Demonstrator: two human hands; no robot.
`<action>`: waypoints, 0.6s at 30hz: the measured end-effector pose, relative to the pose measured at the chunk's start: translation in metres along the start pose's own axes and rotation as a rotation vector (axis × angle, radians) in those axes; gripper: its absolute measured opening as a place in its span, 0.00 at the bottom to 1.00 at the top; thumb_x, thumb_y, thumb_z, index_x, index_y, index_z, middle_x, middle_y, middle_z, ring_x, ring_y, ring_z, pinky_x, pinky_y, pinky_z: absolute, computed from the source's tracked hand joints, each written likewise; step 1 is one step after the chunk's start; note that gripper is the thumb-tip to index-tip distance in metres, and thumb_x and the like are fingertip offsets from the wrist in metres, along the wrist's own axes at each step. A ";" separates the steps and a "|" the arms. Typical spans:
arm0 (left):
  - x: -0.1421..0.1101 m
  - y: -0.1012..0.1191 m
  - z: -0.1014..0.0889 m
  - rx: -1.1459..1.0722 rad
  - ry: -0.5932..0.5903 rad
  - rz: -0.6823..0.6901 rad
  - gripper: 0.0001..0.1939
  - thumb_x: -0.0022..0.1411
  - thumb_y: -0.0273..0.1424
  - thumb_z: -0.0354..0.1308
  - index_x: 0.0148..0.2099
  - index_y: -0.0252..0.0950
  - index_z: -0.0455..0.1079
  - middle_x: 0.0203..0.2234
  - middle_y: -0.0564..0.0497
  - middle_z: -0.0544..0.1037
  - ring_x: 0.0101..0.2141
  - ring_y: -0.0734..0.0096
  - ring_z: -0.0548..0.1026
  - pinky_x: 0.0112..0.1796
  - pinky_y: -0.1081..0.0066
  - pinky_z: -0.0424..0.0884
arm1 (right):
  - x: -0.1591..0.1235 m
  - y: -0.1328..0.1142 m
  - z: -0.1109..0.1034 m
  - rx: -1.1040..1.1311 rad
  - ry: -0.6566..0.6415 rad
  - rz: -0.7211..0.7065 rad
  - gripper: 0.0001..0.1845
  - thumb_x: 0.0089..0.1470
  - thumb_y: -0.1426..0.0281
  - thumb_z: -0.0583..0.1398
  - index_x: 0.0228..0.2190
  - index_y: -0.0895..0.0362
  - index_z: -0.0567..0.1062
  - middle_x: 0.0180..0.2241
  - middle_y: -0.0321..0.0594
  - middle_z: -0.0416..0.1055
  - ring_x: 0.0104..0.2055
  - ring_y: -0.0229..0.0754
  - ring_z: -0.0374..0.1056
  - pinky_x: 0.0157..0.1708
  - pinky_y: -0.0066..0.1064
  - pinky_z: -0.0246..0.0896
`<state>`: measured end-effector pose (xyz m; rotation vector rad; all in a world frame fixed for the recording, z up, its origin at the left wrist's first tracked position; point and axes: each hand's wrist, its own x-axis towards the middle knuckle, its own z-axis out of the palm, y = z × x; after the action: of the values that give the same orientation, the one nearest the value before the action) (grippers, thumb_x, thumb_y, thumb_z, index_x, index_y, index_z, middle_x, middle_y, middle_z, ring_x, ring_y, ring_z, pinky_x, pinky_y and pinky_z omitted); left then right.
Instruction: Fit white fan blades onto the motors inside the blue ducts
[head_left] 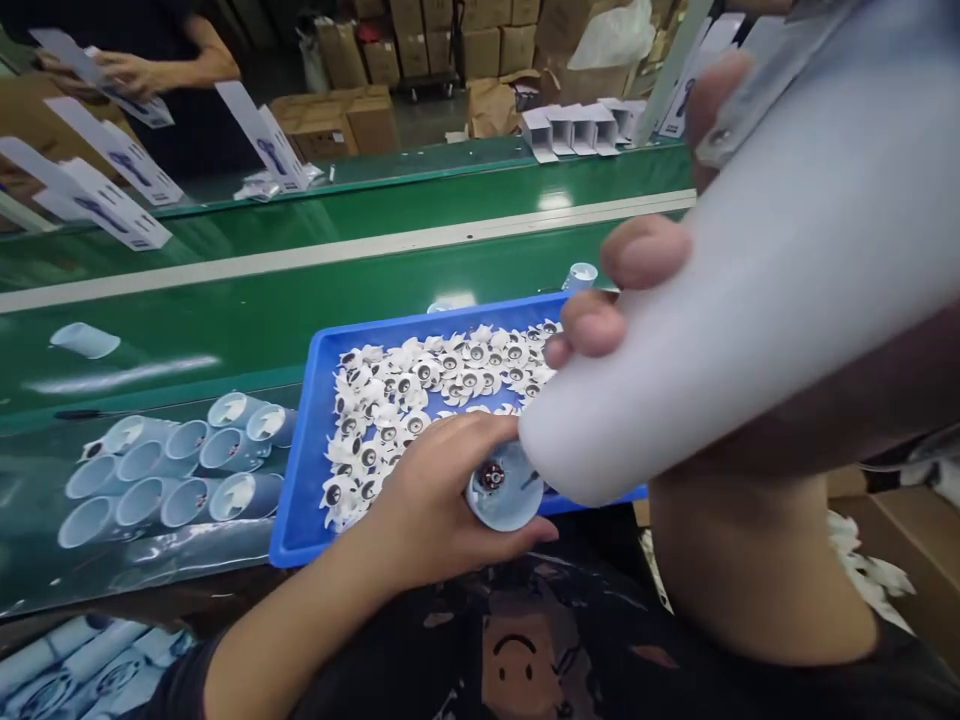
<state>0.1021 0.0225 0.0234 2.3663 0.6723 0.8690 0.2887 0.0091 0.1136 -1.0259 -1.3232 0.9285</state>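
My left hand [442, 500] is wrapped around a light blue cup-shaped housing [514, 500], its open end facing me and a small dark round motor part showing inside. Close to the camera, my right hand [637, 270] grips a large, smooth white object with a rounded end [720, 330]; its kind is unclear. That rounded end overlaps the housing's rim in the view, and I cannot tell whether they touch. Under both hands lies a blue tray [300, 470] of small white fan blades [405, 385] with dark round hubs.
More blue housings [187, 440] lie in rows left of the tray. A loose housing [86, 340] rests on the green conveyor [300, 260]. Across it, a co-worker [180, 80] handles a white box, near open white boxes [120, 205]. Cardboard cartons [330, 125] stand behind.
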 end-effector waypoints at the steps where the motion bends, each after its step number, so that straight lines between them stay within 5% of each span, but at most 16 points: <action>1: 0.004 0.003 0.001 -0.002 0.007 0.035 0.21 0.56 0.39 0.68 0.49 0.39 0.68 0.37 0.51 0.79 0.35 0.66 0.76 0.37 0.68 0.71 | -0.001 -0.002 0.002 0.140 -0.002 0.006 0.48 0.57 0.33 0.32 0.65 0.53 0.43 0.42 0.46 0.68 0.35 0.45 0.73 0.29 0.33 0.70; 5: 0.011 0.010 0.006 -0.047 0.015 0.068 0.17 0.56 0.37 0.66 0.45 0.38 0.68 0.34 0.51 0.79 0.34 0.66 0.76 0.34 0.68 0.70 | -0.007 0.006 -0.003 0.261 0.025 -0.002 0.49 0.56 0.31 0.36 0.66 0.50 0.43 0.36 0.40 0.66 0.31 0.44 0.72 0.31 0.36 0.71; 11: 0.014 0.009 0.012 -0.079 0.029 0.044 0.16 0.55 0.37 0.66 0.43 0.37 0.70 0.34 0.49 0.79 0.35 0.64 0.77 0.34 0.67 0.70 | -0.009 0.016 -0.009 0.334 0.041 -0.009 0.45 0.47 0.33 0.58 0.58 0.44 0.63 0.34 0.39 0.66 0.30 0.46 0.69 0.30 0.37 0.72; 18: 0.022 0.010 0.016 -0.130 0.002 -0.017 0.19 0.53 0.36 0.69 0.44 0.37 0.69 0.36 0.49 0.78 0.35 0.64 0.76 0.35 0.66 0.70 | -0.005 0.020 -0.017 0.379 0.062 0.037 0.51 0.49 0.36 0.59 0.66 0.39 0.48 0.39 0.44 0.68 0.34 0.53 0.70 0.30 0.41 0.72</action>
<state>0.1304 0.0237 0.0288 2.2417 0.6173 0.8811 0.3061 0.0091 0.0930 -0.7800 -1.0285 1.1154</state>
